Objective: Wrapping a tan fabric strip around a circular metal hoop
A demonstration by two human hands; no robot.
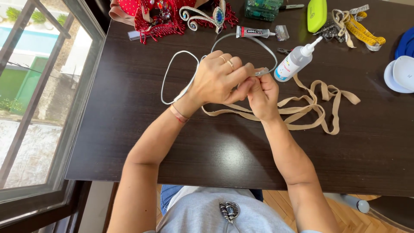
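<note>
My left hand (217,77) and my right hand (263,96) meet over the middle of a dark wooden table (129,129). Both pinch one end of a thin grey band (246,39) that arcs away from me and loops round to the left. The left hand, with two rings, covers part of the band. A long beige elastic ribbon (321,101) lies in loose folds under and to the right of my right hand. A white glue bottle (295,62) with a pointed nozzle lies just beyond my right hand.
At the table's far edge lie a red beaded costume piece (151,19), a jewelled tiara (207,15), a small glue tube (254,31), a green bead box (261,8), a lime case (317,14) and a yellow measuring tape (362,30). A white dish (401,73) sits far right. A window (39,99) is left.
</note>
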